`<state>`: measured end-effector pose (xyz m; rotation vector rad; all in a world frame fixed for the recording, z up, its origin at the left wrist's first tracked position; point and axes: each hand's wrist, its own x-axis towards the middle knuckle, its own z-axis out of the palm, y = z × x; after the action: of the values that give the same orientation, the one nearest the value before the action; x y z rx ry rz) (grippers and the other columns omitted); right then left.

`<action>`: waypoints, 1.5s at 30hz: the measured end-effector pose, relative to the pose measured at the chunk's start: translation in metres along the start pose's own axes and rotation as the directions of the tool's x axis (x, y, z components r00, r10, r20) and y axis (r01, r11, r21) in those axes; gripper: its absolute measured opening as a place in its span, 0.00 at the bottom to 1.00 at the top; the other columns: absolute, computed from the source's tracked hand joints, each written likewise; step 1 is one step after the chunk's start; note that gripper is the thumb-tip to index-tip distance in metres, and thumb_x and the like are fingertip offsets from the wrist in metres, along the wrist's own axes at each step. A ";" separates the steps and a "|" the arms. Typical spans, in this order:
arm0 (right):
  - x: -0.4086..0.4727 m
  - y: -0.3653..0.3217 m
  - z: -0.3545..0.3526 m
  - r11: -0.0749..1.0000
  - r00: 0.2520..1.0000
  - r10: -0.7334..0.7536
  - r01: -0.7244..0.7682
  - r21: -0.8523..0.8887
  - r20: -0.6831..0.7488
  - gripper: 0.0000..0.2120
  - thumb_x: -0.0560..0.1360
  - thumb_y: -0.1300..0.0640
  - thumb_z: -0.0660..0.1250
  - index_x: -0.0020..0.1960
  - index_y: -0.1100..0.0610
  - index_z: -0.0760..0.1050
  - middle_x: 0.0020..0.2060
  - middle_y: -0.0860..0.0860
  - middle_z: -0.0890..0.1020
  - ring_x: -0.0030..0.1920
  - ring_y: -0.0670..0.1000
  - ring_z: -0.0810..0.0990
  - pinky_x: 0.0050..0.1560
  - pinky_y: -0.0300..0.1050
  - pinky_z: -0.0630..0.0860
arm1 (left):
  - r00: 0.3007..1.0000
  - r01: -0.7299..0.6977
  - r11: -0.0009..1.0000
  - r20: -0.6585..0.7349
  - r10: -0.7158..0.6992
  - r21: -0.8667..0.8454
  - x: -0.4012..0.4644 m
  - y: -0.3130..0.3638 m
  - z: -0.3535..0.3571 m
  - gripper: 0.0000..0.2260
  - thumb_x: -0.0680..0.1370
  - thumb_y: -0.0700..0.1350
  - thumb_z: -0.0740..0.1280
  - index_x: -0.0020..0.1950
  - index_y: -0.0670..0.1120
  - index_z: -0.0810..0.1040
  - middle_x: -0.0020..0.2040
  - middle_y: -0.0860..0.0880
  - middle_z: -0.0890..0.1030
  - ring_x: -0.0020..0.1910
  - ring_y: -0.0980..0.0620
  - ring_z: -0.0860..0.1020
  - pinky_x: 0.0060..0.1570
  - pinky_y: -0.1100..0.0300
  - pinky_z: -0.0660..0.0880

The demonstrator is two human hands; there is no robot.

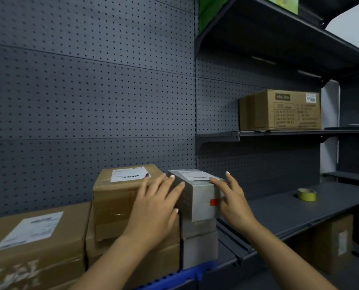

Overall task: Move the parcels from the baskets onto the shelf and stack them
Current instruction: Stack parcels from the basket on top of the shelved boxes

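The grey parcel (pixel 197 195) is being steadied atop the grey stack, beside the brown box (pixel 122 197); left hand (pixel 155 210) and right hand (pixel 233 203) are pressing with straight fingers, squaring it.

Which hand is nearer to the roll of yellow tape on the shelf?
The right hand. It rests on the right side of the grey box, with bare shelf between it and the tape roll. The left hand lies on the box's left side, farther away.
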<state>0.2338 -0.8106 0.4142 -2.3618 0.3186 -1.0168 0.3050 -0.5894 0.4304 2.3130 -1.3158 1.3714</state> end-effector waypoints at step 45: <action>0.027 0.048 0.066 0.997 0.997 -0.064 0.062 0.042 0.035 0.59 0.65 0.37 0.72 0.72 0.37 0.26 0.76 0.43 0.36 0.76 0.45 0.40 0.73 0.53 0.60 | 0.977 -0.187 0.966 0.071 0.202 -0.180 0.043 -0.010 0.052 0.30 0.73 0.50 0.69 0.74 0.50 0.64 0.72 0.47 0.67 0.72 0.48 0.65 0.69 0.56 0.51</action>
<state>0.3001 -0.8358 0.3650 -2.3643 0.2090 -0.9980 0.3540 -0.6365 0.4362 2.2012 -1.6570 1.1618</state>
